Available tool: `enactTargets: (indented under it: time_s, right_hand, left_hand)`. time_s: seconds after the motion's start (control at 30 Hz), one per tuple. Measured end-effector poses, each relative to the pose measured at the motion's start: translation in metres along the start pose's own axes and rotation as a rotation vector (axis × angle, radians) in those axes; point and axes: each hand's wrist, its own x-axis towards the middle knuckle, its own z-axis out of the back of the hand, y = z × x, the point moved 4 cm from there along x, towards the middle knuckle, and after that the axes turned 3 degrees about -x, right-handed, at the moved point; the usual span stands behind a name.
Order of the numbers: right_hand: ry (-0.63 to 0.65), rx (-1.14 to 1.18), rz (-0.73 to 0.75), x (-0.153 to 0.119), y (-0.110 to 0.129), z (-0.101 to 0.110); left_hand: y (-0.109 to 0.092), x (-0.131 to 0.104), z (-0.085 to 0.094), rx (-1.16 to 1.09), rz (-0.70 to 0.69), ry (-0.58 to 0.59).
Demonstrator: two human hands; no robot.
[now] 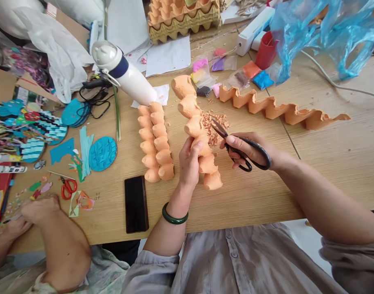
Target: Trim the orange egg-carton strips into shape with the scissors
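Note:
My left hand (189, 161) grips an orange egg-carton strip (193, 107) near its lower half, thumb on top. In my right hand (246, 149) is a pair of black-handled scissors (221, 130); their tips point up and left, close to the strip's right edge. Beneath the blades lies a heap of small orange carton scraps (219, 118). Left of my left hand, trimmed egg-carton strips (158, 141) rest side by side, bumps up. A longer uncut-looking carton strip (274, 107) lies to the right, beyond my right hand.
A white bottle (133, 77) and a black phone (136, 204) are to the left. Egg trays (183, 20) are stacked at the back, near coloured clay packets (223, 63), a red cup (266, 51) and a blue plastic bag (318, 36). Another person's hands (36, 212) work at far left.

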Motion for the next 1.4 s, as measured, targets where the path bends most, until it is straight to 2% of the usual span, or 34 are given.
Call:
enactTargets:
  time_s: [0.13, 0.3, 0.5, 1.07, 1.27, 1.4]
  right_hand:
    - [-0.005, -0.162, 0.081, -0.003, 0.006, 0.004]
    - [-0.02, -0.356, 0.059, -0.005, 0.001, 0.006]
    - [0.038, -0.367, 0.113, -0.007, 0.0, -0.006]
    - [0.034, -0.444, 0.101, -0.011, -0.002, -0.005]
    - [0.038, -0.459, 0.113, -0.01, -0.002, -0.007]
    - [-0.017, -0.499, 0.164, -0.01, 0.0, -0.013]
  left_hand:
    - [-0.003, 0.0, 0.0, -0.007, 0.022, -0.028]
    - [-0.011, -0.001, 0.001, 0.011, -0.077, -0.073]
    - [-0.013, -0.002, 0.001, 0.056, -0.106, -0.078]
    - [-0.015, -0.006, -0.001, 0.059, -0.156, -0.057]
    - [-0.014, -0.007, 0.0, 0.099, -0.148, -0.081]
    - [-0.014, -0.008, -0.001, 0.125, -0.157, -0.076]
